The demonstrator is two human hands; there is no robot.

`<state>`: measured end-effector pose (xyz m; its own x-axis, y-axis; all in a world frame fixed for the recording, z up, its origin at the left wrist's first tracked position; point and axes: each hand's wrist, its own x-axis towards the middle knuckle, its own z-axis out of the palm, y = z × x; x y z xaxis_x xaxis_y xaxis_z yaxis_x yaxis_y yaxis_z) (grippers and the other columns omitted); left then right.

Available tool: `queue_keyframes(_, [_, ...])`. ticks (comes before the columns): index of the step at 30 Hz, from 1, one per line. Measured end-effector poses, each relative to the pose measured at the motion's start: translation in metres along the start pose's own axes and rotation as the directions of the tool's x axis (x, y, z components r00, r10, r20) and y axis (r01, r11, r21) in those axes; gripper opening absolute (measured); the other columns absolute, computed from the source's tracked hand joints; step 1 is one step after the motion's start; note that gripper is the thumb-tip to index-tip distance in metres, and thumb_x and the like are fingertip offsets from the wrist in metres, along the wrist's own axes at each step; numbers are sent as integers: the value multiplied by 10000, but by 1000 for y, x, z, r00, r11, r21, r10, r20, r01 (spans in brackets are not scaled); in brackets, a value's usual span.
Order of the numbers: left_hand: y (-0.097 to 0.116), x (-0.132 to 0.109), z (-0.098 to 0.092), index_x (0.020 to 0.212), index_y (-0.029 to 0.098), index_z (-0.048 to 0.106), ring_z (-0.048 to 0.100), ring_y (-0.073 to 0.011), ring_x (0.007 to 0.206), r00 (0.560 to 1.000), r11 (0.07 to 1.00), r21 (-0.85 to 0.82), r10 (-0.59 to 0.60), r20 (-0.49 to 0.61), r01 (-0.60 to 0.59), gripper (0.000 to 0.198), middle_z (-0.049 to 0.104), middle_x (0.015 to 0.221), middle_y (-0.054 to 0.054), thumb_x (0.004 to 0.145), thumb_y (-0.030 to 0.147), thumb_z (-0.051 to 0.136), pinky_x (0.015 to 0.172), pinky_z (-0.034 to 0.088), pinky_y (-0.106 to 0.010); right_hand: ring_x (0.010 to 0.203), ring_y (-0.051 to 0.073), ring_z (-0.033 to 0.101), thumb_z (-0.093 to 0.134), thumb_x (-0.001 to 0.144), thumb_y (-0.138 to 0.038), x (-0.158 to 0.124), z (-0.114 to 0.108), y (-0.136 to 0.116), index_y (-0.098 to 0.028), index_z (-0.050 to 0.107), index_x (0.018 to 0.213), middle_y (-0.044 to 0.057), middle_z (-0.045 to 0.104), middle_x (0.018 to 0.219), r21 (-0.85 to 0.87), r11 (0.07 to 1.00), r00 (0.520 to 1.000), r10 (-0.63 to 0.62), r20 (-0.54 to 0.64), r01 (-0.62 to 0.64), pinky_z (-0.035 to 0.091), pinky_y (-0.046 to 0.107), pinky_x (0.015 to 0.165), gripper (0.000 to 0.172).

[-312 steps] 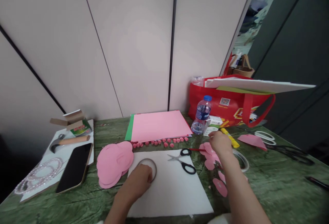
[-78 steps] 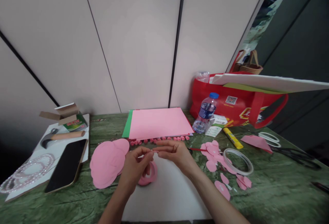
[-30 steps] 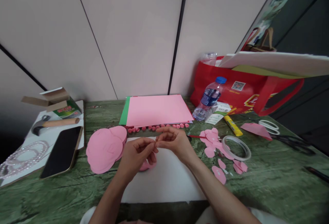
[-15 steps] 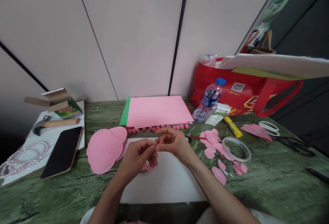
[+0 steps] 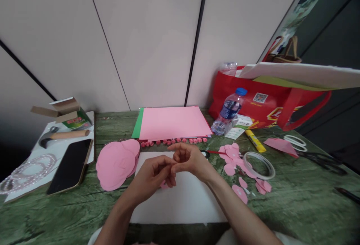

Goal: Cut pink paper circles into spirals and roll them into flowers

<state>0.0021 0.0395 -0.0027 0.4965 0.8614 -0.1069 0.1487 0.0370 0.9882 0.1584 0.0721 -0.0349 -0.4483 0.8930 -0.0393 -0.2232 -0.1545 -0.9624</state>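
My left hand (image 5: 154, 175) and my right hand (image 5: 191, 160) meet at the fingertips above a white sheet (image 5: 185, 203). Fingers of both hands are pinched together; whatever they hold is too small or hidden to make out. A bit of pink paper (image 5: 164, 185) shows beneath my left fingers. Behind my hands runs a row of small pink rolled pieces (image 5: 178, 140), in front of stacked pink sheets (image 5: 174, 122). Large pink paper shapes (image 5: 115, 164) lie left of the white sheet, and small pink cutouts (image 5: 232, 155) lie on its right.
At left are a phone (image 5: 71, 166), a hammer (image 5: 67, 135), bead strings (image 5: 33, 172) and an opened box (image 5: 75, 120). To the right are a bottle (image 5: 229, 111), a red bag (image 5: 247, 96), a glue stick (image 5: 255, 141), tape (image 5: 258, 165) and scissors (image 5: 317, 157).
The fingertips of my two hands have shifted slightly right and overlap more. The view has tilted a little, so the surroundings sit slightly lower.
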Motion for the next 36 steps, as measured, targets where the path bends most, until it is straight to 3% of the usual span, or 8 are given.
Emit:
queue_keyframes(6, [-2,2,4,785,143,599,531,-119,654,996,989,117,90,-14,-87,124,573,730,-30,758,143,479,584,417,-229,549,85,495,796,418,-182,-1,2,2,-178,526,1003,-79,490,604,-142,989,999,43,12,-41,401,214,518,644])
queue_keyframes(11, [-7,5,6,674,152,633,514,-114,612,978,937,308,196,-77,-163,109,604,657,-15,695,95,542,563,387,-213,630,132,562,790,408,-146,-2,2,7,-188,498,1047,-43,562,674,-30,984,982,175,75,-173,451,277,600,704])
queue_keyframes(15, [-7,5,10,648,171,655,559,-124,625,954,910,340,286,-94,-240,97,653,665,-17,692,130,579,585,405,-213,715,160,592,799,383,-145,-4,0,7,-197,509,1061,-7,613,748,31,963,948,259,183,-269,454,305,672,739])
queue_keyframes(19, [-6,5,13,646,192,670,581,-130,636,934,897,338,340,-109,-286,112,668,673,-15,711,176,580,583,417,-212,780,171,591,811,367,-165,-4,-2,7,-212,504,1080,0,625,787,34,961,936,260,236,-275,448,309,713,778])
queue_keyframes(22, [-5,6,12,640,190,661,570,-129,635,939,920,313,300,-166,-238,118,654,684,-17,715,176,570,587,419,-219,711,144,579,803,415,-180,-2,-2,7,-211,510,1072,-13,603,747,61,976,959,193,209,-210,451,284,663,719])
queue_keyframes(26, [-4,6,6,664,168,629,559,-127,594,943,962,255,171,-284,-98,151,616,631,-16,754,216,517,563,421,-225,575,77,504,731,579,-246,1,0,4,-205,567,980,-37,532,687,61,998,999,-34,21,32,405,203,516,435])
queue_keyframes(31, [-4,7,0,721,143,610,582,-139,584,928,994,104,57,-367,-20,156,623,609,-25,756,236,490,578,449,-240,609,104,522,669,653,-262,1,4,1,-184,633,724,-8,562,674,-157,955,959,-267,-98,250,440,237,550,111])
queue_keyframes(36, [-6,8,0,695,134,605,585,-144,589,936,996,89,47,-349,-17,174,631,613,-34,754,230,473,598,459,-255,725,140,536,641,687,-259,-2,7,0,-237,677,785,24,553,779,-410,836,904,-422,-60,363,462,245,573,107])
